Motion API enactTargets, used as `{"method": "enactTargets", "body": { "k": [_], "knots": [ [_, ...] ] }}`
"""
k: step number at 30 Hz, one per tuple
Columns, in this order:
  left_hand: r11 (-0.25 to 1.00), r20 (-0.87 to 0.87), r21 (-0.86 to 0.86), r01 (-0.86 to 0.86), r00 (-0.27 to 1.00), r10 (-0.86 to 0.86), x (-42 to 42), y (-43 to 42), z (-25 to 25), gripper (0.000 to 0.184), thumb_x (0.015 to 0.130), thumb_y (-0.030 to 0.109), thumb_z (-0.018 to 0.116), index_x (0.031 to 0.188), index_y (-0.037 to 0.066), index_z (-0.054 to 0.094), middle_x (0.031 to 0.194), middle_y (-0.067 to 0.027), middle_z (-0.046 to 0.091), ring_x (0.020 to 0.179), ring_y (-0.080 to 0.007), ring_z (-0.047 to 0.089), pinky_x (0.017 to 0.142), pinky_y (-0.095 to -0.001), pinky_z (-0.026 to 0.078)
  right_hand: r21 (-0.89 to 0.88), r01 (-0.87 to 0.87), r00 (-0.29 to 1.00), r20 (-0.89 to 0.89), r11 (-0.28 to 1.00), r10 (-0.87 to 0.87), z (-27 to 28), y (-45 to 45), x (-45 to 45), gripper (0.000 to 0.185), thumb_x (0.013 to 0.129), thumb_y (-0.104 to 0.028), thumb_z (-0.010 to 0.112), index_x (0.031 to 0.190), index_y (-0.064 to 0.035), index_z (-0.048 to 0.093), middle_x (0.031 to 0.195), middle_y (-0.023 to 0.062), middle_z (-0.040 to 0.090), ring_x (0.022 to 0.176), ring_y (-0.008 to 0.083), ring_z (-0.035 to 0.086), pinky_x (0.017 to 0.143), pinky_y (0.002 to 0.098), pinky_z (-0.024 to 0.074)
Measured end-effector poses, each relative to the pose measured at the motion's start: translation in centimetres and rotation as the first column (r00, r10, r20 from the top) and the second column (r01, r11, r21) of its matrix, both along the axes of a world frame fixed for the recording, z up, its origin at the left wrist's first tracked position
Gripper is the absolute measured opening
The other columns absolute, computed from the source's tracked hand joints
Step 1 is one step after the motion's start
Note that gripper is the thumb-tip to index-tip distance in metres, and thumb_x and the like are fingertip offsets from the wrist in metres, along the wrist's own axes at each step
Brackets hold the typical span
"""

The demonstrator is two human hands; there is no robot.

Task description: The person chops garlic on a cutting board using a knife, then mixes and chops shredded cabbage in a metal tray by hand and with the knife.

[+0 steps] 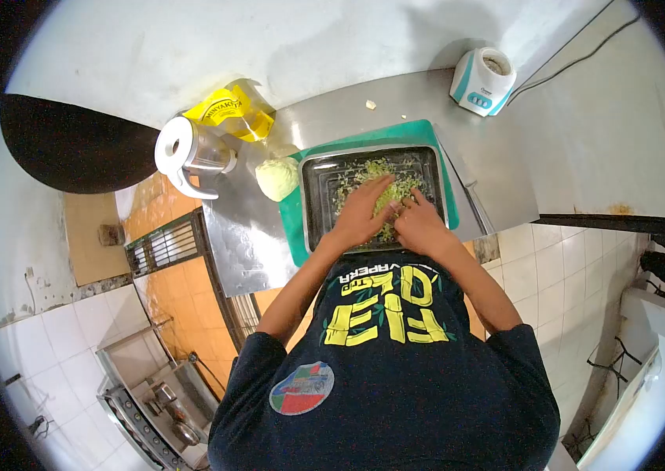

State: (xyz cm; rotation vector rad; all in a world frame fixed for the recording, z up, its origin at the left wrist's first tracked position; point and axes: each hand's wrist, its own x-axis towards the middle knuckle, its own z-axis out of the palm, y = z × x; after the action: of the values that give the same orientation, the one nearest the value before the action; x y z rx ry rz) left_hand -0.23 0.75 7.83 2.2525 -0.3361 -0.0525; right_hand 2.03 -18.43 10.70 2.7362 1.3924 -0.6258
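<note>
A dark rectangular tray (pixel 318 157) with a light rim lies in front of me, holding a loose heap of finely chopped greens (pixel 375 168). My left hand (pixel 364 210) rests on the heap from the left, fingers stretched forward and held close together. From the right, my right hand (pixel 420 224) reaches into the same greens. Its fingers are bent and somewhat apart, with the tips down among the pieces. Both hands are nearly touching over the middle of the tray. Neither visibly lifts anything, though their palms and undersides are hidden.
Under the tray lies a green cutting board (pixel 293 224) on a steel table (pixel 242 247). A pale cabbage (pixel 277 179), a blender jug (pixel 195 157) and a yellow pouch (pixel 234 112) stand left. Long metal utensils (pixel 474 200) lie right. A blender base (pixel 483 82) stands at back right.
</note>
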Motion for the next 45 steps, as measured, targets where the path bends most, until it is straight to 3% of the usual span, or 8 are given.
{"method": "enactTargets", "body": {
  "k": [20,24,29,32,34,37,41,45],
  "knots": [
    [0.988,0.064,-0.006,0.152,0.986,-0.152,-0.2,0.6,0.0,0.053,0.102,0.031,0.062,0.150,0.009,0.051,0.146,-0.0208,0.058,0.132,-0.0413,0.057,0.111,-0.0485,0.045,0.053,-0.015,0.998,0.066,0.998,0.012,-1.5,-0.2,-0.7,0.026,0.089,-0.022,0.068,0.110,-0.0105,0.076,0.109,0.0125,0.074,0.111,0.0334,0.068,0.116,0.0629,0.0340],
    [0.985,-0.190,-0.165,-0.043,0.982,0.011,0.3,1.5,-2.6,0.053,0.107,0.039,0.056,0.152,0.011,0.050,0.152,-0.0169,0.055,0.136,-0.0365,0.055,0.112,-0.0478,0.044,0.224,0.057,0.998,0.010,0.973,-0.061,1.1,0.1,-0.3,0.031,0.090,-0.023,0.071,0.118,-0.0096,0.069,0.118,0.0098,0.069,0.117,0.0322,0.062,0.116,0.0552,0.0350],
    [0.311,-0.602,-0.793,-0.524,0.753,-0.267,-0.7,0.4,-0.6,0.077,0.108,0.065,0.035,0.163,0.012,0.031,0.164,-0.0125,0.040,0.145,-0.0340,0.044,0.119,-0.0498,0.037,0.711,0.374,0.917,-0.187,0.596,-0.352,-0.2,1.3,-1.8,0.045,0.096,-0.031,0.066,0.137,-0.0125,0.060,0.142,0.0176,0.057,0.136,0.0385,0.051,0.116,0.0609,0.0362],
    [-0.062,-0.491,-0.821,-0.567,0.759,-0.428,-1.4,-0.3,0.0,0.093,0.102,0.077,0.028,0.166,0.011,0.019,0.169,-0.0135,0.031,0.152,-0.0336,0.035,0.124,-0.0504,0.028,0.559,0.117,0.991,-0.009,0.821,-0.135,-1.5,0.6,-0.9,0.065,0.102,-0.041,0.058,0.156,-0.0092,0.041,0.165,0.0222,0.031,0.152,0.0422,0.031,0.124,0.0566,0.0247],
    [-0.018,-0.534,-0.812,-0.583,0.756,-0.379,-1.7,-0.6,0.1,0.093,0.102,0.076,0.029,0.167,0.011,0.017,0.170,-0.0138,0.028,0.153,-0.0340,0.033,0.124,-0.0513,0.028,0.320,0.235,0.972,-0.078,0.918,-0.222,-3.7,-0.2,0.5,0.075,0.106,-0.053,0.044,0.164,-0.0079,0.028,0.171,0.0222,0.020,0.157,0.0419,0.021,0.127,0.0547,0.0183],
    [-0.071,-0.553,-0.793,-0.605,0.763,-0.334,-2.0,0.0,1.1,0.092,0.102,0.075,0.031,0.167,0.013,0.013,0.171,-0.0145,0.024,0.155,-0.0346,0.029,0.126,-0.0531,0.026,0.579,0.438,0.895,-0.209,0.688,-0.394,-3.6,-0.2,0.8,0.077,0.107,-0.058,0.039,0.165,-0.0096,0.027,0.171,0.0214,0.019,0.158,0.0412,0.019,0.128,0.0545,0.0169],
    [-0.121,-0.590,-0.747,-0.653,0.736,-0.333,-2.0,0.1,0.0,0.090,0.102,0.074,0.032,0.168,0.014,0.014,0.171,-0.0141,0.025,0.155,-0.0349,0.029,0.126,-0.0537,0.025,0.487,-0.203,0.977,0.153,0.849,0.146,-2.6,0.0,-0.1,0.079,0.107,-0.061,0.036,0.166,-0.0091,0.024,0.172,0.0193,0.019,0.158,0.0407,0.020,0.127,0.0560,0.0165],
    [-0.065,-0.595,-0.769,-0.636,0.749,-0.292,-2.1,-0.4,1.1,0.078,0.106,0.062,0.041,0.164,0.013,0.025,0.165,-0.0138,0.035,0.147,-0.0337,0.041,0.122,-0.0504,0.032,0.449,0.474,0.874,-0.348,0.757,-0.340,-5.8,-1.1,1.2,0.078,0.107,-0.062,0.035,0.165,-0.0098,0.027,0.170,0.0211,0.024,0.156,0.0422,0.024,0.127,0.0582,0.0169]
  ]
}}
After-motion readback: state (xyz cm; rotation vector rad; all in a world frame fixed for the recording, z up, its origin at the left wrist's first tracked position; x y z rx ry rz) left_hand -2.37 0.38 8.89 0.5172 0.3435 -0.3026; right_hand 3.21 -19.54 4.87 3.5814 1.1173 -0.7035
